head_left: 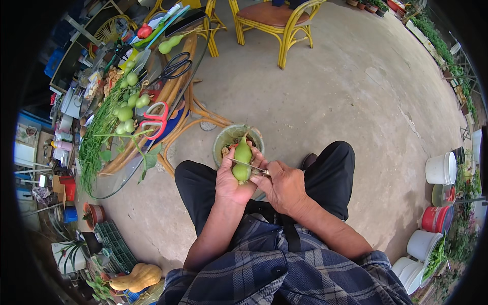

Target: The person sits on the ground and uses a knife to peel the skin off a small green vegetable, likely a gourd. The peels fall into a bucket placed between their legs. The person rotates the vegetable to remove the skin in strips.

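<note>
A small green bottle gourd (243, 150) lies lengthwise in my left hand (233, 187), its curved stem pointing away from me. My right hand (285, 185) grips a small knife (249, 165) by its handle, which the fingers mostly hide. The thin blade crosses the gourd's narrow waist; I cannot tell whether it cuts into the skin. Both hands are above my lap, close together. Just beyond them a round green bin (225, 139) stands on the floor between my knees, with scraps inside, partly hidden by the hands and the gourd.
At the left, a glass-topped rattan table (167, 91) holds red-handled scissors (155, 120), black scissors (176, 66), several green gourds (126, 113) and a bundle of green stems (99, 133). A yellow rattan chair (282, 26) stands ahead. White buckets (440, 167) line the right side.
</note>
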A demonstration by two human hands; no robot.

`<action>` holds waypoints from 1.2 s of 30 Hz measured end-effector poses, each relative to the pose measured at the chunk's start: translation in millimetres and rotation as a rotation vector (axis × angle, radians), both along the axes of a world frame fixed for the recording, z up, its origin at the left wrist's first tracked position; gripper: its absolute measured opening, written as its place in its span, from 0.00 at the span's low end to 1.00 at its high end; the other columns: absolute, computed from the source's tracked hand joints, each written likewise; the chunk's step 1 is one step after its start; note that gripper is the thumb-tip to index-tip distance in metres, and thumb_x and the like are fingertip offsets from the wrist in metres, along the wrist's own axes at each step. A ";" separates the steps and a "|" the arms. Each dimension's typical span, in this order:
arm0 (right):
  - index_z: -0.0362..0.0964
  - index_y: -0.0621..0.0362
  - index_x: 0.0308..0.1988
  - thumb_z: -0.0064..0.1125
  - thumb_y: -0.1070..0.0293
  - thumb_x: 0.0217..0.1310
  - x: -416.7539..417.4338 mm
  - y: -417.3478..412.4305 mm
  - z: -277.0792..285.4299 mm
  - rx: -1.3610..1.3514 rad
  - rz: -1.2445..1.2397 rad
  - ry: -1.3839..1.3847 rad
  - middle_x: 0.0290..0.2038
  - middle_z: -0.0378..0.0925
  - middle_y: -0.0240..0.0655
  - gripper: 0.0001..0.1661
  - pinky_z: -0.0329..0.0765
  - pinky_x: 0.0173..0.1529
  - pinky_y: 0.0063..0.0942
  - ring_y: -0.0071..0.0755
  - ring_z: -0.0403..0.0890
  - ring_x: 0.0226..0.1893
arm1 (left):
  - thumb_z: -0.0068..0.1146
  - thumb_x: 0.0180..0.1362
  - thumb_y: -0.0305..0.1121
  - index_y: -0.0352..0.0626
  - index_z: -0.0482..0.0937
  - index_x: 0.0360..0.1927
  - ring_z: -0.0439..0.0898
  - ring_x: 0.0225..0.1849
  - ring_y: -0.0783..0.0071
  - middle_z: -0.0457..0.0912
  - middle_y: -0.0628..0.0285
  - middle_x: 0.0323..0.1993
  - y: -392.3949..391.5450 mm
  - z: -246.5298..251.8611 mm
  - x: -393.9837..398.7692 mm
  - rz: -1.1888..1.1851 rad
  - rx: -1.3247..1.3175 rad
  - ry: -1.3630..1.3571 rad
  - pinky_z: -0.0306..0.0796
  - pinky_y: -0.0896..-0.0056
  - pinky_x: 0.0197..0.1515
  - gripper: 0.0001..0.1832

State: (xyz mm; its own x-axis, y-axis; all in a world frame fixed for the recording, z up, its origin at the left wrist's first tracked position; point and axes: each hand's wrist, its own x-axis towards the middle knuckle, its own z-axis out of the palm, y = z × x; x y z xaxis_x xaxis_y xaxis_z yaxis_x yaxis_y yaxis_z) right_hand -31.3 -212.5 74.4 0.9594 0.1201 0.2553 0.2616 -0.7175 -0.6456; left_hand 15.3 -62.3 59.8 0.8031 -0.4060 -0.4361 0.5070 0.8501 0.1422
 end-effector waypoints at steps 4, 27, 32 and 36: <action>0.75 0.64 0.36 0.67 0.43 0.59 6.1 -5.3 9.1 -0.036 0.038 0.053 0.29 0.81 0.48 0.30 0.80 0.28 0.44 0.53 0.85 0.26 | 0.54 0.71 0.46 0.41 0.79 0.55 0.81 0.47 0.59 0.83 0.58 0.44 -2.8 -0.4 -0.6 -0.009 0.042 0.011 0.76 0.60 0.56 0.20; 0.72 0.64 0.35 0.66 0.60 0.62 -3.8 -3.8 -0.2 0.024 0.049 -0.095 0.28 0.77 0.45 0.17 0.79 0.28 0.45 0.54 0.82 0.24 | 0.52 0.72 0.46 0.39 0.77 0.58 0.82 0.53 0.56 0.83 0.55 0.49 1.8 -14.7 3.7 -0.028 -0.139 -0.066 0.73 0.51 0.62 0.22; 0.73 0.62 0.35 0.65 0.62 0.62 9.8 -15.6 1.3 0.029 0.010 -0.069 0.27 0.79 0.45 0.14 0.78 0.28 0.46 0.55 0.82 0.25 | 0.49 0.73 0.46 0.40 0.74 0.64 0.76 0.66 0.53 0.82 0.54 0.59 5.7 -13.2 2.0 -0.081 -0.135 -0.112 0.70 0.51 0.66 0.25; 0.74 0.62 0.34 0.65 0.62 0.63 11.7 -20.8 3.5 0.033 0.051 -0.073 0.28 0.79 0.45 0.14 0.78 0.27 0.46 0.54 0.82 0.24 | 0.46 0.74 0.45 0.39 0.72 0.67 0.73 0.70 0.52 0.81 0.53 0.61 1.1 -12.1 -0.6 -0.120 -0.128 -0.140 0.70 0.55 0.67 0.25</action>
State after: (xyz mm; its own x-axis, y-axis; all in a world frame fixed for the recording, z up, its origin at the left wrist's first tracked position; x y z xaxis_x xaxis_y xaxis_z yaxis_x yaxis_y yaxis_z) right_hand -19.6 -233.3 77.9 0.9309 0.1592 0.3287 0.3446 -0.6809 -0.6462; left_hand 14.7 -61.2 47.7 0.7951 -0.5468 -0.2624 0.5881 0.8008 0.1135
